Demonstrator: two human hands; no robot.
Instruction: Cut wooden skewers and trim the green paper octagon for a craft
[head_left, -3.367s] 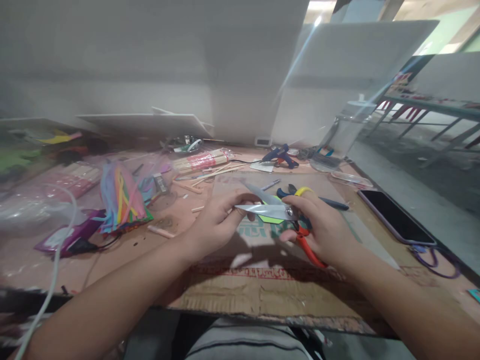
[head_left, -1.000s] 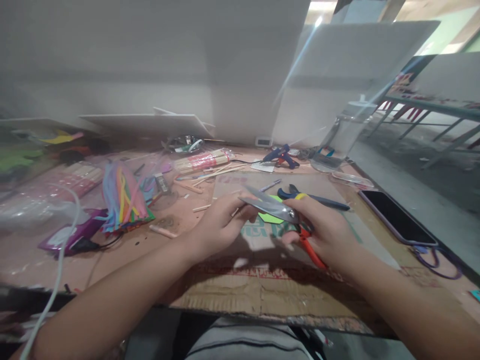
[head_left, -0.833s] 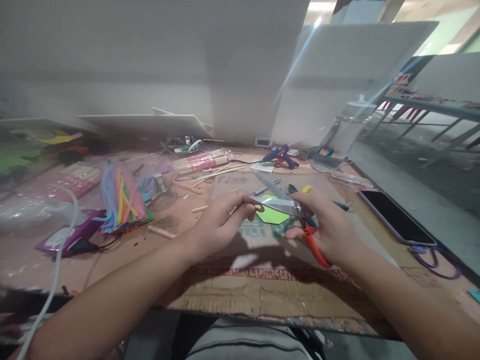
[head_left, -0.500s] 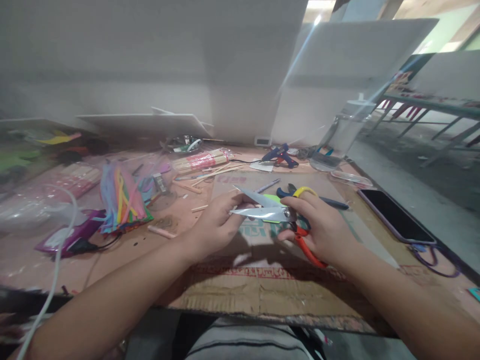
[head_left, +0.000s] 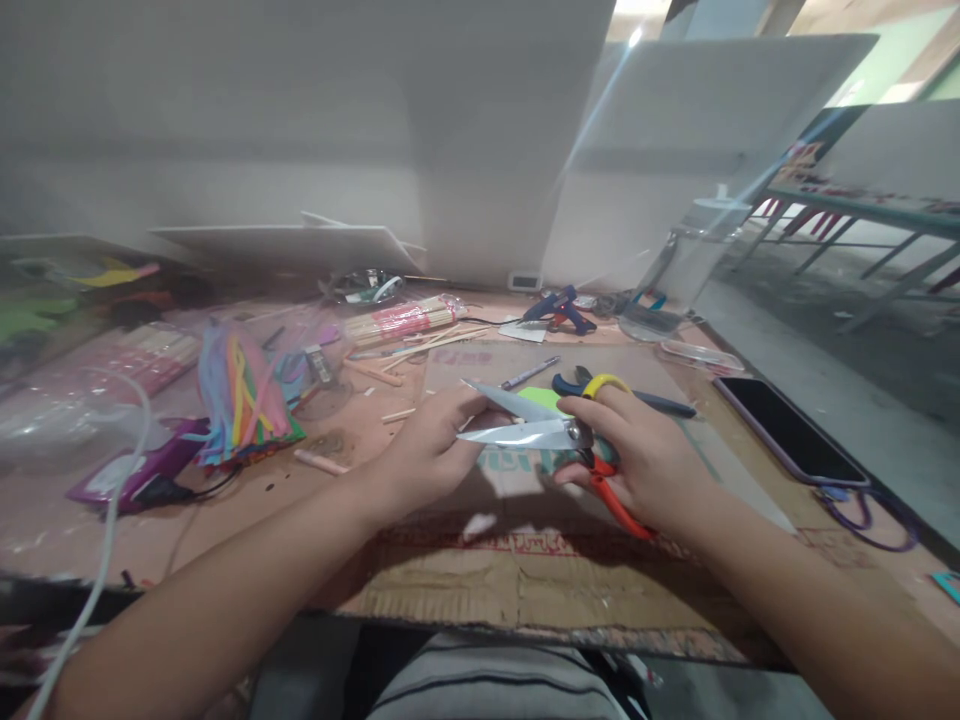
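Observation:
My right hand (head_left: 637, 450) grips scissors (head_left: 529, 436) with one yellow and one red handle loop. Their blades are spread apart and point left. At the blade tips, my left hand (head_left: 431, 450) is closed with curled fingers; whatever it pinches is hidden behind the fingers and blades. A bright green piece (head_left: 540, 397) shows just behind the upper blade, and I cannot tell whether a hand touches it. Under both hands lies a printed cardboard sheet (head_left: 517, 500). Pliers with dark blue handles (head_left: 667, 404) rest behind my right hand, near a pencil (head_left: 531, 373).
At the back are a blue glue gun (head_left: 561, 308), wrapped wooden sticks (head_left: 405, 320) and a clear water bottle (head_left: 675, 270). Colourful pipe cleaners (head_left: 247, 400) and a purple glue gun (head_left: 150, 470) lie left. A phone (head_left: 791, 430) lies right. White boards (head_left: 300, 120) stand behind.
Both hands stay almost in place, with my left hand shifted very slightly. The scissors remain spread, and the green piece shows a little differently behind the blades.

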